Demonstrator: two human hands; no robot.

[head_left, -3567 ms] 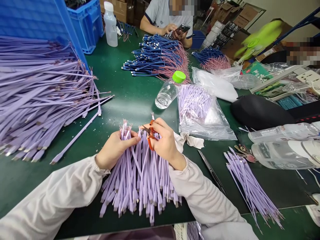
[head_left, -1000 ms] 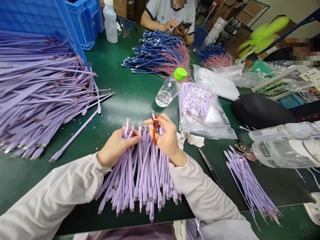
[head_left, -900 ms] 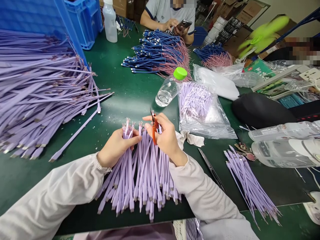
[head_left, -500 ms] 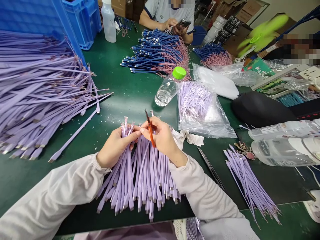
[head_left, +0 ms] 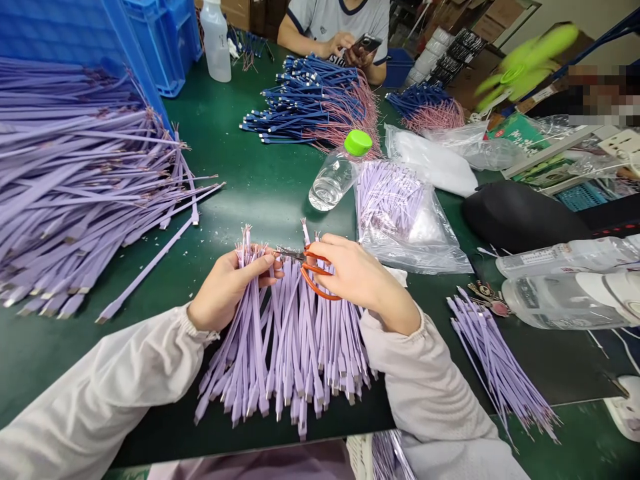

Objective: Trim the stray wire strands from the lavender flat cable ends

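Wearer's hands, two: left hand (head_left: 226, 283) and right hand (head_left: 361, 279). Orange-handled scissors (head_left: 299, 255), one pair. Lilac cables (head_left: 295, 333) on the table (head_left: 235, 140), four groups: left edge, near edge, right side, and inside one clear bag (head_left: 425, 257). Blue cables (head_left: 313, 93), three groups, toward the far edge. Bottles (head_left: 327, 180), four. Phone (head_left: 369, 44), one. Fan (head_left: 515, 73), one. Single cables overlap too closely to count.
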